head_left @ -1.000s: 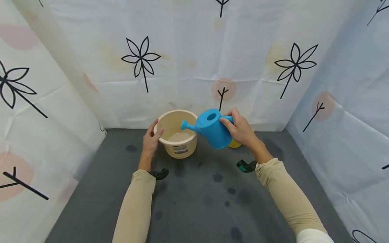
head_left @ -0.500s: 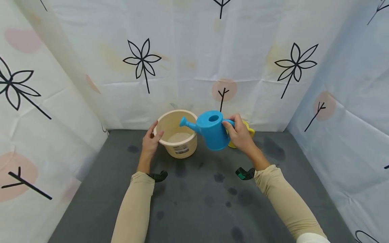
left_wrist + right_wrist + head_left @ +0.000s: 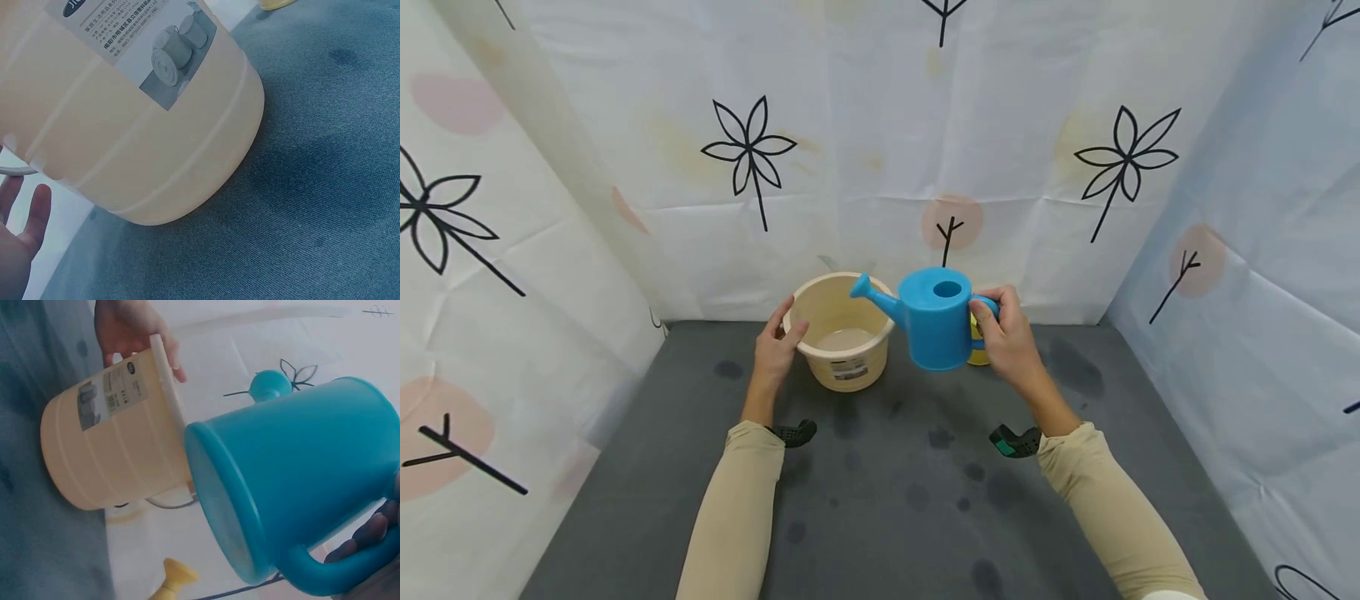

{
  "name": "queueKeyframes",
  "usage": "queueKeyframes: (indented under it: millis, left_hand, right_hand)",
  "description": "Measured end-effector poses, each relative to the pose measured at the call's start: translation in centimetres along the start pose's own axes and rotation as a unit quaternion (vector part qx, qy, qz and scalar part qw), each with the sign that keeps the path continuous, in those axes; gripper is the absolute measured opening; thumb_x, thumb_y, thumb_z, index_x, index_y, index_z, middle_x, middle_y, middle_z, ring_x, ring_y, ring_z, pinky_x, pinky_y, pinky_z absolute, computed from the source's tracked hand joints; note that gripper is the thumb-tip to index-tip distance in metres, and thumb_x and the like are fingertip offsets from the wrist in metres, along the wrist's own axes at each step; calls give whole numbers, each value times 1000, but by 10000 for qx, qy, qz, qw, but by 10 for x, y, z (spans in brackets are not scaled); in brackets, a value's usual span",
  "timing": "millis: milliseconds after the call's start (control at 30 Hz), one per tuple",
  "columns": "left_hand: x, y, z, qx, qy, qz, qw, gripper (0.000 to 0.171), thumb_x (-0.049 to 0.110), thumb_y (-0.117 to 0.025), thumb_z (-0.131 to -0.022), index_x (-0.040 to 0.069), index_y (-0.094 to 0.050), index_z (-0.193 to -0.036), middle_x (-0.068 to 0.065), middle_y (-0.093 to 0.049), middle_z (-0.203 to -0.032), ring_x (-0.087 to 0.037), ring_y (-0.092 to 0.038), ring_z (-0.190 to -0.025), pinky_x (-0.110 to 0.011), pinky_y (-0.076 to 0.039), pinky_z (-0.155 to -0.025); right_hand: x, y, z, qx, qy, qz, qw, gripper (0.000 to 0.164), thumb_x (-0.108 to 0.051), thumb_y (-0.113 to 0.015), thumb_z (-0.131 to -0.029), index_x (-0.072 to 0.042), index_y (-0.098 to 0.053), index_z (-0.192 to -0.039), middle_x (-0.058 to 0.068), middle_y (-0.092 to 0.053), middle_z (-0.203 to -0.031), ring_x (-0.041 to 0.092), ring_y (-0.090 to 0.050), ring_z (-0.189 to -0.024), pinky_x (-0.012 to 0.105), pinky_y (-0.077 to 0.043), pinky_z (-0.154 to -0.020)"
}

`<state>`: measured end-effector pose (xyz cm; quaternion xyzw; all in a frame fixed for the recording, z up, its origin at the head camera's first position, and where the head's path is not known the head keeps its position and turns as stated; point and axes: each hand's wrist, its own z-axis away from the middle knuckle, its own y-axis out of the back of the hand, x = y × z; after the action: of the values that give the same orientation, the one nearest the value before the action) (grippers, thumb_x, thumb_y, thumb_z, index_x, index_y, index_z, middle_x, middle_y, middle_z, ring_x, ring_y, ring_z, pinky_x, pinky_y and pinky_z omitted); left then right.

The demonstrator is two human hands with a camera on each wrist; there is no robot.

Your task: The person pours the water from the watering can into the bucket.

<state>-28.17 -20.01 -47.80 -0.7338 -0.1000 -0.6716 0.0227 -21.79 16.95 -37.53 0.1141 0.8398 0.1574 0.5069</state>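
My left hand [image 3: 775, 350] holds the rim of a cream plastic bucket [image 3: 850, 371] at its left side; the thumb lies over the rim. The bucket stands on the grey table, a printed label on its front. My right hand [image 3: 1009, 337] grips the handle of a blue watering can [image 3: 936, 325] in the air, right of the bucket. The can is close to upright, its spout pointing up and left over the bucket's right rim. In the right wrist view the can [image 3: 300, 469] covers part of the bucket [image 3: 119, 437]. No water shows from the spout.
Behind the blue can a yellow item [image 3: 977, 357] stands on the table, mostly hidden; the right wrist view shows its yellow spout [image 3: 172, 578]. Dark wet spots mark the grey tabletop [image 3: 880, 500]. Patterned white cloth [image 3: 850, 167] closes off the back and sides.
My right hand has moved slightly right and levelled the blue watering can, so its spout has swung up from pointing at the bucket. The left hand and bucket have hardly moved.
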Motion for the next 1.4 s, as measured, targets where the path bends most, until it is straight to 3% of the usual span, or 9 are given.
queueKeyframes:
  millis: [167,400,600,667,833,967,1200,1400]
  left_hand:
    - [8,0,1,-72,177,239,9995,61,28,-70,-98,32,-46,-155,-18,-48,-156,-30,-52,-140,-7,-49,-79]
    - [36,-2,15,-164,239,232,9993,63,21,-68,-99,21,-44,-157,-22,-47,-156,-33,-52,-140,-8,-50,-77]
    - [38,-3,15,-163,263,120,9994,63,24,-67,-99,22,-44,-157,-22,-47,-156,-31,-52,-139,-8,-49,-79]
    - [31,-3,9,-164,268,161,9994,63,24,-68,-99,23,-44,-157,-22,-48,-156,-32,-52,-138,-8,-50,-78]
    - [10,-4,-4,-100,246,130,9996,61,28,-69,-99,32,-46,-155,-19,-49,-155,-31,-54,-136,-8,-49,-76]
    - [4,-5,-4,-72,151,-21,9999,60,35,-69,-98,37,-46,-154,-16,-51,-154,-24,-58,-130,-8,-49,-77]
    - [6,-4,-5,70,51,-296,9995,60,40,-71,-96,40,-48,-152,-21,-60,-140,-4,-59,-98,-11,-47,-74]
    - [19,-4,1,-50,283,-370,9989,61,31,-68,-99,32,-45,-155,-22,-57,-144,2,-57,-94,-10,-47,-73]
  right_hand:
    - [2,11,9,233,-161,93,9996,33,-20,-41,-111,8,-39,-127,7,-37,-91,19,-37,-82,34,-33,-79]
    - [1,26,15,664,-530,-12,9964,34,-22,-41,-111,8,-39,-128,1,-41,-101,16,-37,-89,32,-31,-83]
    - [1,39,18,1175,-426,-144,9921,26,-19,-43,-111,5,-45,-122,-3,-41,-93,14,-39,-83,27,-33,-77]
    - [1,43,19,1403,-380,-275,9890,21,-18,-43,-111,0,-48,-119,-4,-42,-92,13,-41,-83,26,-35,-77]
    - [3,53,21,2025,-370,-643,9765,6,-18,-44,-110,-17,-50,-111,-6,-45,-88,12,-45,-83,23,-40,-79]
    - [7,64,25,2474,-520,-699,9650,8,-17,-45,-109,-24,-50,-108,-5,-46,-89,14,-45,-84,24,-40,-79]
    - [17,78,33,2985,-839,-782,9475,3,-21,-51,-108,-24,-52,-108,-5,-50,-95,13,-45,-87,22,-39,-81]
    - [31,88,41,3443,-1025,-963,9283,2,-22,-52,-107,-20,-52,-108,-5,-49,-94,13,-42,-84,22,-36,-79]
